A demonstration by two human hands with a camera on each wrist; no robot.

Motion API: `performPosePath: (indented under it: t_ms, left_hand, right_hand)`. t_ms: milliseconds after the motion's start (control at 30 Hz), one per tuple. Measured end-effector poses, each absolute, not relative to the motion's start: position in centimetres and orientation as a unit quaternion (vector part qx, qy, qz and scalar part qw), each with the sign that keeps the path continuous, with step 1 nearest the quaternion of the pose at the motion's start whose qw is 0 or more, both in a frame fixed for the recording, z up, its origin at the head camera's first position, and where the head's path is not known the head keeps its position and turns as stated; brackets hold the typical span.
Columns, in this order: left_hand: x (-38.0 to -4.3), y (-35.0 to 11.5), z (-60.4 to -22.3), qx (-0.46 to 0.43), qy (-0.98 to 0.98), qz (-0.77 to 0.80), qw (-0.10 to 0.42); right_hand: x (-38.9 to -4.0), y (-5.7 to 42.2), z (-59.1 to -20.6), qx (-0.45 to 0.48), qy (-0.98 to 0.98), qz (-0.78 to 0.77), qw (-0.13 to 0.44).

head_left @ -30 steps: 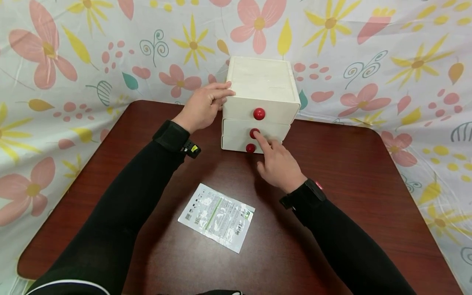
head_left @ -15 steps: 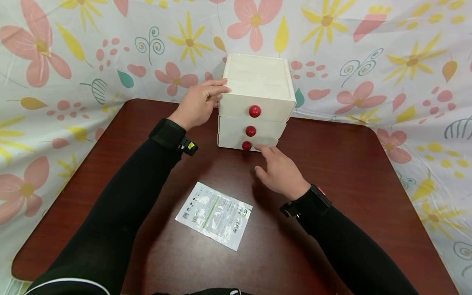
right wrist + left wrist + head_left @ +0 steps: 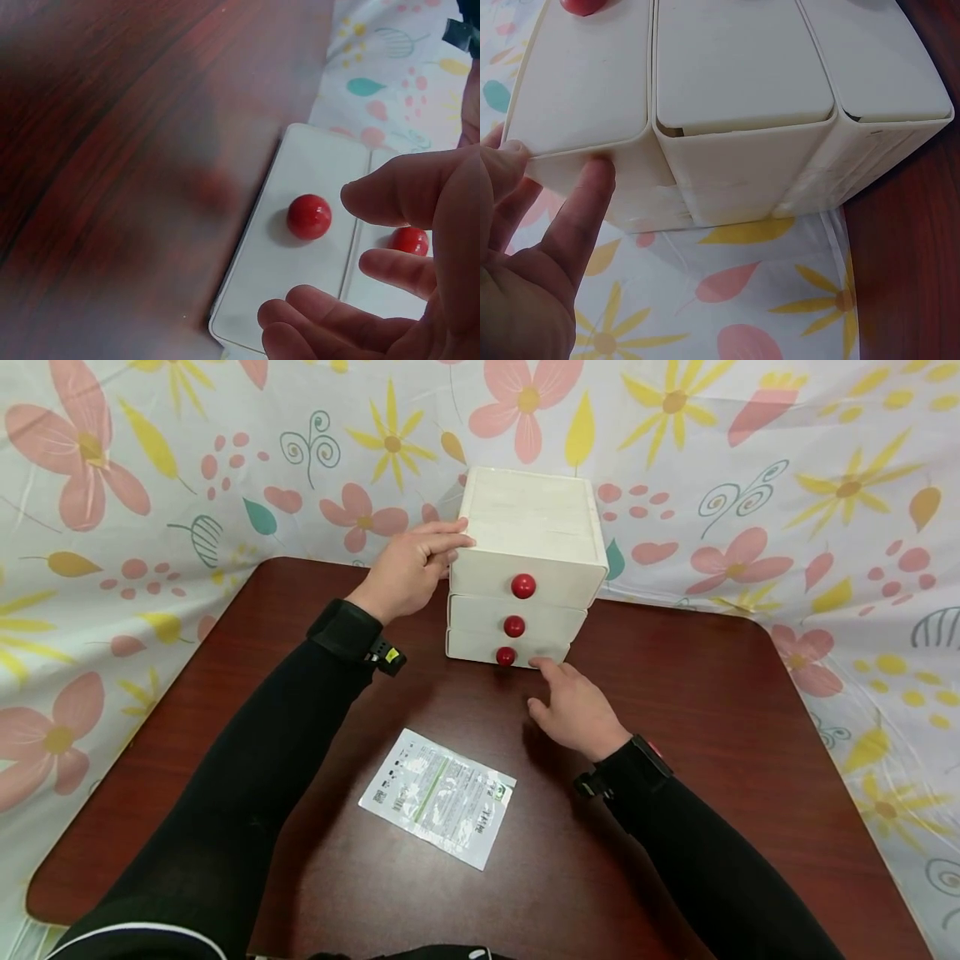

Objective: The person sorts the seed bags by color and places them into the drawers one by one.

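Note:
A cream three-drawer box (image 3: 536, 514) stands at the back of the table, with red knobs on its upper (image 3: 523, 586), middle (image 3: 513, 626) and lowest drawer (image 3: 506, 656). All three drawers look pushed in. My left hand (image 3: 408, 564) rests on the box's upper left front corner; in the left wrist view its fingertips (image 3: 598, 171) touch the side wall and edge. My right hand (image 3: 576, 706) is just right of the lowest knob, index finger extended by the lowest drawer's front. In the right wrist view, its loosely bent fingers (image 3: 397, 187) hold nothing.
A silver-white printed sachet (image 3: 438, 797) lies flat on the dark red-brown table (image 3: 712, 718), in front of the box. A flower-patterned cloth (image 3: 675, 468) hangs behind and beside the table.
My right hand has moved from the middle knob, which its index finger touched, down to the right side of the lowest knob. The left hand stays at the box's corner.

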State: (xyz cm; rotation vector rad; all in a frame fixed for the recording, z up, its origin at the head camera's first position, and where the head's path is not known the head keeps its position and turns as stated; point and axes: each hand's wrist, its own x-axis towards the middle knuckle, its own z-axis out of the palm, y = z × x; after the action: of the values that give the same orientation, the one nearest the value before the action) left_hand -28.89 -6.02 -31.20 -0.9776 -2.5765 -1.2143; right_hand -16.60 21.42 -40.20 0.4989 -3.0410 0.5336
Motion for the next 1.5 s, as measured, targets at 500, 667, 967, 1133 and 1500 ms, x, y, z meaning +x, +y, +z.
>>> performPosePath:
  t_ms: [500,667,967,1133,1500]
  left_hand:
    - [-28.9,-5.7,-31.1,-0.318,-0.854,-0.406,0.065]
    - [-28.9,-5.6,-30.9,-0.317,-0.854,-0.407,0.068]
    - [-28.8,-5.8,-31.1,-0.313,-0.85,-0.419,0.058]
    - [-28.8,-5.9,-31.1,-0.306,-0.851,-0.423,0.057]
    - [-28.9,-5.8,-31.1,-0.305,-0.855,-0.415,0.064]
  right_hand:
    - [-18.0,21.4,-41.0,0.144,-0.976,0.165,-0.011]
    - [-18.6,21.4,-41.2,0.147,-0.975,0.169,-0.012]
    - [-19.7,20.8,-41.5,0.161,-0.972,0.169,-0.01]
    - [-20.4,20.3,-41.7,0.169,-0.969,0.18,-0.016]
    - [-21.2,19.9,-41.8,0.169,-0.967,0.187,-0.031]
